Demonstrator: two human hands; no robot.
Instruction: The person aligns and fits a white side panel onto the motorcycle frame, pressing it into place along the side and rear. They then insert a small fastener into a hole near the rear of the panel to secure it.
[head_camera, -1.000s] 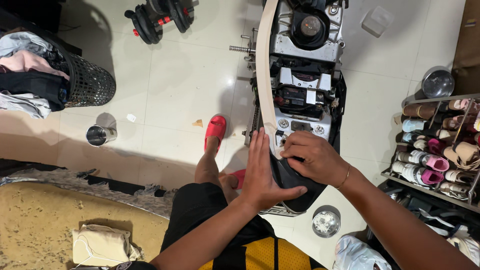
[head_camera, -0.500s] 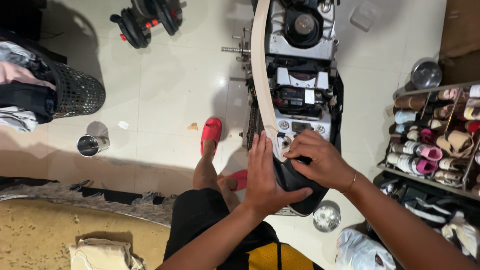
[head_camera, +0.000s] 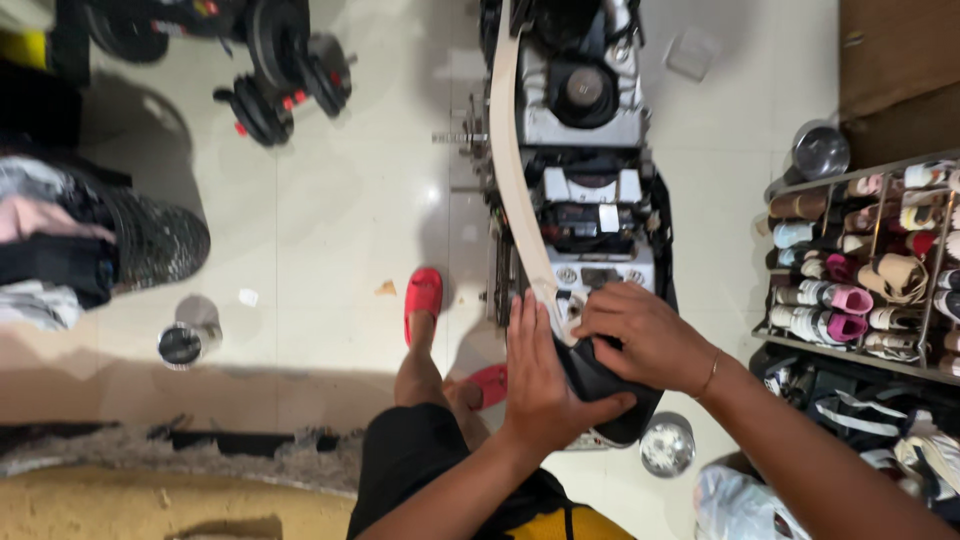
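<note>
Both of your hands rest on the black tail panel (head_camera: 600, 385) at the near end of the stripped motorcycle (head_camera: 585, 180), your left hand (head_camera: 540, 375) flat with fingers extended along its side, your right hand (head_camera: 645, 335) curled over its top beside the cream trim strip (head_camera: 515, 190).

Cream panel (head_camera: 515, 200), black tail piece (head_camera: 600, 385), red slippers (head_camera: 424, 297) (plain, no pattern), off-white floor tiles (head_camera: 340, 220), pink-and-white shoes (head_camera: 835, 300) on rack.
</note>
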